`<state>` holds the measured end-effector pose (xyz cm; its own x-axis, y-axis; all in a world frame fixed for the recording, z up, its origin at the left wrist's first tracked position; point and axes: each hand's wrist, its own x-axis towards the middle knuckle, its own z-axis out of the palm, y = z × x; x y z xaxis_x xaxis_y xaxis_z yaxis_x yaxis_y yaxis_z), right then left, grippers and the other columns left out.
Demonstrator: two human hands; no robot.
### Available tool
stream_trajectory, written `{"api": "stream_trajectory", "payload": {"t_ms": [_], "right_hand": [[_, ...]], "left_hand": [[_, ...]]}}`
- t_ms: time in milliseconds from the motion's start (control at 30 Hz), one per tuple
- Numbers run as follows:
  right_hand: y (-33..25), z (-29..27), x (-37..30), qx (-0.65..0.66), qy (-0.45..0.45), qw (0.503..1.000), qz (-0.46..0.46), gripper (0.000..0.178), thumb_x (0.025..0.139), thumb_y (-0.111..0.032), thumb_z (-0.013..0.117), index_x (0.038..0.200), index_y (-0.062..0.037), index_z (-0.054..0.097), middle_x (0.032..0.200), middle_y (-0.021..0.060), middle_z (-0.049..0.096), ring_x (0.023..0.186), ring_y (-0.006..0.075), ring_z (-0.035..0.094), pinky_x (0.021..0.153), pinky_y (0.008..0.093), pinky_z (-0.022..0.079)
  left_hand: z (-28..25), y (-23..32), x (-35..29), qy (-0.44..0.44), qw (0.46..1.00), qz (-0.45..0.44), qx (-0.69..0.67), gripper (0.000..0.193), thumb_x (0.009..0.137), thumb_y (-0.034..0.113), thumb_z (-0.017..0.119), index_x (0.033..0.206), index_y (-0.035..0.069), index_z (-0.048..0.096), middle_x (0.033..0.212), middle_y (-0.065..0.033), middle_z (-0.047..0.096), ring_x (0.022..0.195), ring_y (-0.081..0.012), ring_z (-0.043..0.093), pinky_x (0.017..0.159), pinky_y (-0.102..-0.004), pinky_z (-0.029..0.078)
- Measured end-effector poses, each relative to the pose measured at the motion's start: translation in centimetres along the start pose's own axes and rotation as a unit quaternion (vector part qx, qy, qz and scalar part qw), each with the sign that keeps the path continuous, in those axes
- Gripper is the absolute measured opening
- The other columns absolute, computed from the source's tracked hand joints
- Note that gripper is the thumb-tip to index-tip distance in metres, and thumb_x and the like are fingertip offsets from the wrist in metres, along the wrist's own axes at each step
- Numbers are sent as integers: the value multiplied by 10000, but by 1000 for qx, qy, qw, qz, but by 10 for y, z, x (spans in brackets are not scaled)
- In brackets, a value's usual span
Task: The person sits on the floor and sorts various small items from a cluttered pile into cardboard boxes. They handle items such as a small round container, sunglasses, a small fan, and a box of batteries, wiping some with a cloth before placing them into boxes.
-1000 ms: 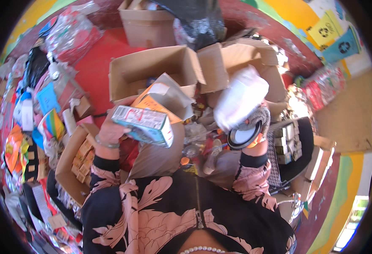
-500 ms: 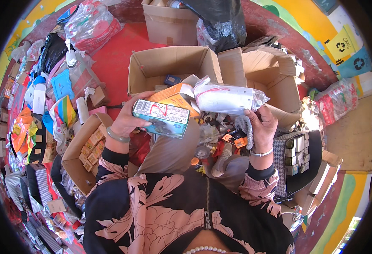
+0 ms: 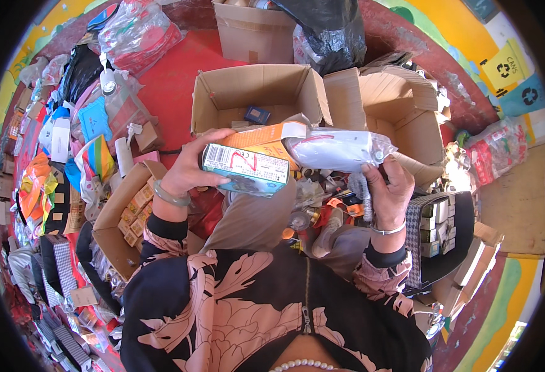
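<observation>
My left hand (image 3: 190, 168) is closed round a small printed carton (image 3: 245, 168), its thumb along the near side. The carton shows orange on top, a white panel with a barcode, and teal below. A white object in clear plastic wrap (image 3: 333, 149) lies against the carton's right end, by its raised flap; whether any of it is inside, I cannot tell. My right hand (image 3: 390, 193) pinches the wrapped object at its right end. Both things are held up over my knees, in front of an open cardboard box (image 3: 257, 87).
A small dark blue box (image 3: 257, 115) lies in the cardboard box. Another open carton (image 3: 402, 118) stands to its right. At left is a carton of small boxes (image 3: 108, 232); at right, a checked bin (image 3: 416, 248) with small boxes. Mixed items lie between my feet.
Both hands have moved slightly right with the carton and the wrapped object. The carton has turned a little, and the wrapped object lies more level. Each hand keeps its grip.
</observation>
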<state>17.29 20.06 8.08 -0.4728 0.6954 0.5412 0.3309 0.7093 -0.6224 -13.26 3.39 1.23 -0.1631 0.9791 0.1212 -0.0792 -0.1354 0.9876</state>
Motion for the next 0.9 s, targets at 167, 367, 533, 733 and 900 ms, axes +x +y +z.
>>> {"api": "stream_trajectory", "payload": {"t_ms": [167, 367, 533, 733, 900], "right_hand": [[9, 7, -6, 157, 69, 982, 83, 190, 750, -67, 727, 862, 28, 606, 629, 38, 541, 595, 72, 443, 551, 228, 402], [9, 5, -6, 132, -3, 987, 88, 201, 759, -62, 724, 731, 18, 542, 624, -19, 472, 619, 51, 376, 542, 205, 362], [3, -2, 1, 118, -36, 984, 130, 214, 746, -26, 717, 698, 21, 514, 609, -11, 479, 609, 47, 379, 526, 216, 370], [4, 3, 0, 93, -106, 983, 115, 189, 728, -12, 703, 697, 48, 527, 579, 44, 502, 580, 55, 397, 502, 244, 375], [2, 24, -6, 82, -141, 978, 128, 142, 717, -51, 709, 747, 33, 600, 612, 111, 560, 541, 119, 514, 527, 263, 427]], "left_hand": [[6, 12, 10, -47, 998, 21, 23, 818, 537, 122, 788, 1279, 5, 463, 1205, -102, 497, 1116, -207, 484, 981, -317, 335], [19, -2, 9, -22, 978, -35, -202, 853, 518, 53, 777, 1287, -53, 423, 1233, -129, 505, 1142, -209, 489, 1002, -324, 343], [17, -9, 8, -16, 981, -68, -182, 852, 528, 22, 772, 1296, -52, 411, 1219, -131, 527, 1122, -191, 510, 989, -321, 370], [22, -15, 6, -9, 988, -80, -130, 901, 501, 50, 786, 1303, -63, 390, 1152, -122, 575, 1037, -178, 569, 943, -302, 411], [29, -15, 9, -18, 984, -94, -154, 880, 525, 13, 775, 1314, -43, 388, 1144, -107, 573, 1045, -175, 562, 940, -299, 413]]}}
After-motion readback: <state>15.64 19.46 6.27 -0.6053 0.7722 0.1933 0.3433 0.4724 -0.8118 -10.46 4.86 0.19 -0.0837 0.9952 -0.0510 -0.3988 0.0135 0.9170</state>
